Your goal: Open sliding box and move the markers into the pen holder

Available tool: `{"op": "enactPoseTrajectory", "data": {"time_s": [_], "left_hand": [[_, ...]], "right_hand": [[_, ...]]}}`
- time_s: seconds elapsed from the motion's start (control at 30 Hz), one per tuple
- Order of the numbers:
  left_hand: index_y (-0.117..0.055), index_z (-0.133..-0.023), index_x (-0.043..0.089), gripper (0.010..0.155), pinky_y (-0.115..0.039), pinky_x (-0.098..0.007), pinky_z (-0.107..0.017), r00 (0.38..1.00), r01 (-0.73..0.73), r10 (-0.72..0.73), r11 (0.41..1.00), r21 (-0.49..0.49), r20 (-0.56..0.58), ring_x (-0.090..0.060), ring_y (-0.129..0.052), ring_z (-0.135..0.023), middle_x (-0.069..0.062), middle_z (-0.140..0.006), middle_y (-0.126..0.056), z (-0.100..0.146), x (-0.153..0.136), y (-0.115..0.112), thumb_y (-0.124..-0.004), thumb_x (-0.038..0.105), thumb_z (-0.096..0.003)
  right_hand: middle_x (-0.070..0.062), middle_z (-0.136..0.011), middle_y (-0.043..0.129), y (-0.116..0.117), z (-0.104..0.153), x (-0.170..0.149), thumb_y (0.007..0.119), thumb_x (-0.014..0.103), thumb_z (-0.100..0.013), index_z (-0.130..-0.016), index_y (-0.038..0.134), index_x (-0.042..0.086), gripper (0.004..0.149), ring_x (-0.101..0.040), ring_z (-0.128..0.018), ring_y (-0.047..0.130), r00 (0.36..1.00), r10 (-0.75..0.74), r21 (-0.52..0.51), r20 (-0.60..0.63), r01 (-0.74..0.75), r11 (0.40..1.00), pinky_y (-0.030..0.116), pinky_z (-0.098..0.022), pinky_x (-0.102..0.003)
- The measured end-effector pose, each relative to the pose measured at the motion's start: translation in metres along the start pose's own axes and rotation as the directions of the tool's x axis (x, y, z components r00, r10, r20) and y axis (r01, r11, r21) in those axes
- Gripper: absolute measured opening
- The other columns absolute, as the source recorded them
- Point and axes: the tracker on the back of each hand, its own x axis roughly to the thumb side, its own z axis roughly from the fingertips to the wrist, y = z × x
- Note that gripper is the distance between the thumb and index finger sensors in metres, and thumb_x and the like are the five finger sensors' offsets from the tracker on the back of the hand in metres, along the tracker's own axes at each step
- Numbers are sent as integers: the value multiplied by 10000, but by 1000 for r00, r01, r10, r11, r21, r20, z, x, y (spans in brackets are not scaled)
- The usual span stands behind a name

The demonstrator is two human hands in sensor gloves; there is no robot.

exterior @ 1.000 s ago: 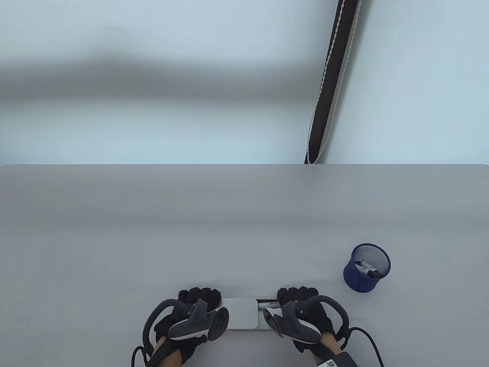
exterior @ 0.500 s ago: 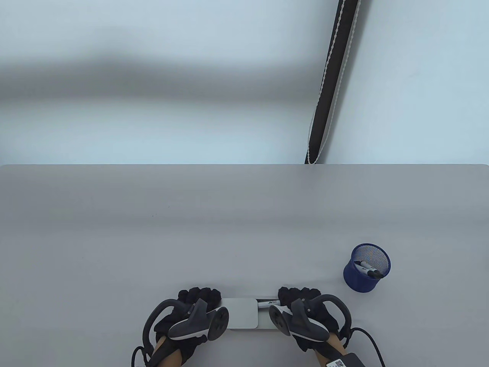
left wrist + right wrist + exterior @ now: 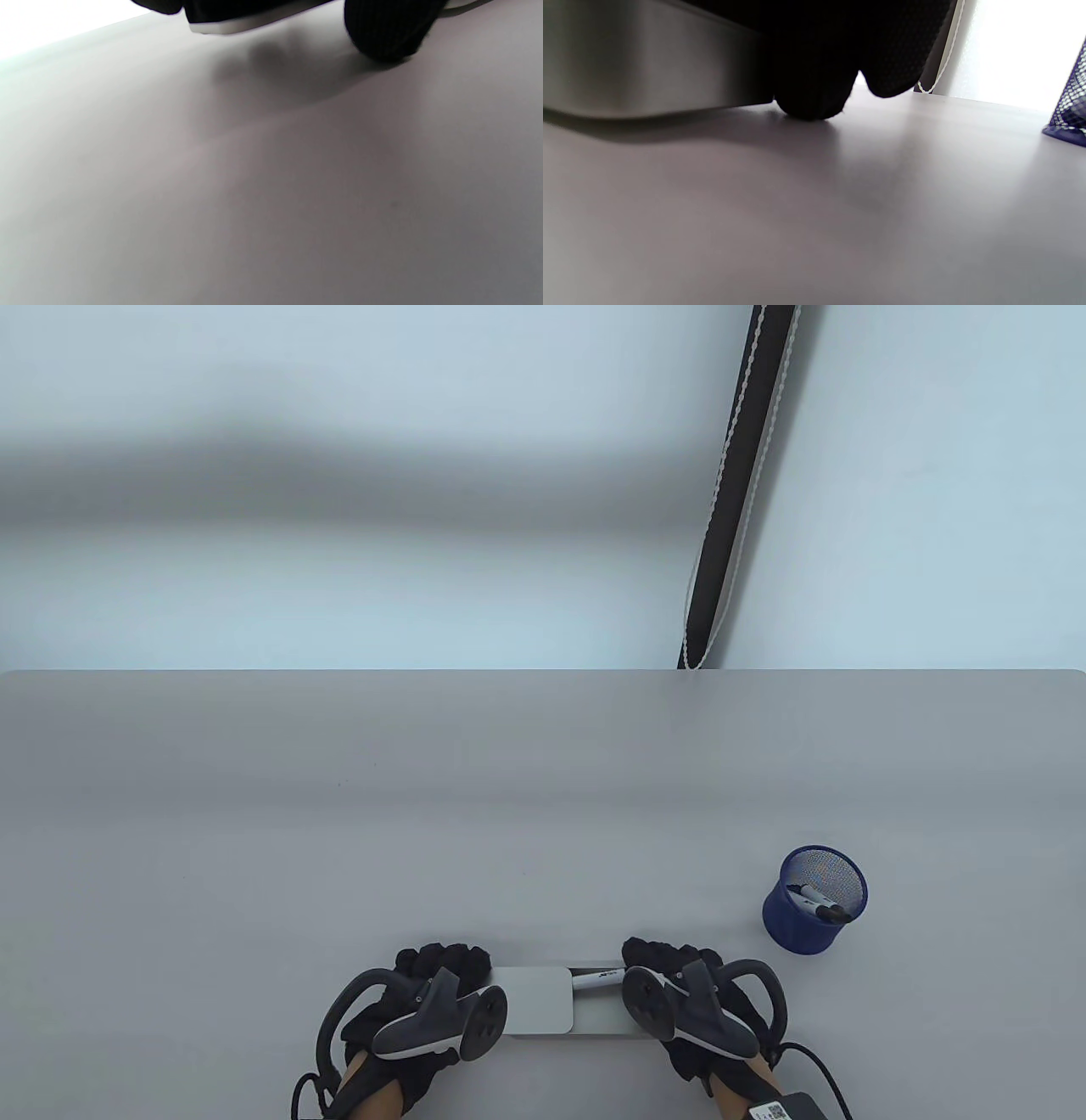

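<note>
The white sliding box (image 3: 534, 1001) lies near the table's front edge, partly slid open. My left hand (image 3: 445, 963) grips its left end, fingers curled over the far side. My right hand (image 3: 670, 959) grips the right end of the pulled-out tray (image 3: 604, 1016). A black-and-white marker (image 3: 596, 979) lies in the exposed tray along its far wall. The blue mesh pen holder (image 3: 793, 929) stands to the right with two markers (image 3: 816, 902) leaning inside. In the right wrist view my fingers (image 3: 814, 93) wrap the tray's grey side (image 3: 649, 63), with the pen holder (image 3: 1069, 110) at the right edge.
The grey table (image 3: 339, 831) stretches wide behind and to the left of the box. A dark pole with a white cord (image 3: 730, 492) stands beyond the table's far edge. A cable (image 3: 827, 1065) trails from my right wrist.
My right hand has moved to the right, drawing the tray further out of the sleeve. More of the marker and tray floor now shows. The left hand has stayed put.
</note>
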Motion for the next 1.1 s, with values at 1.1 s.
{"op": "enactPoseTrajectory", "data": {"time_s": [1.1], "left_hand": [[-306, -1083, 272, 769, -561, -444, -835, 1000, 5, -5, 1000, 2, 0, -250, -561, -1088, -6, -1177, -421, 0, -1, 0, -641, 603, -475]], "right_hand": [[34, -759, 935, 11, 3, -39, 814, 306, -373, -779, 826, 342, 407, -92, -592, 1030, 920, -368, -15, -136, 370, 929, 872, -525, -375]]}}
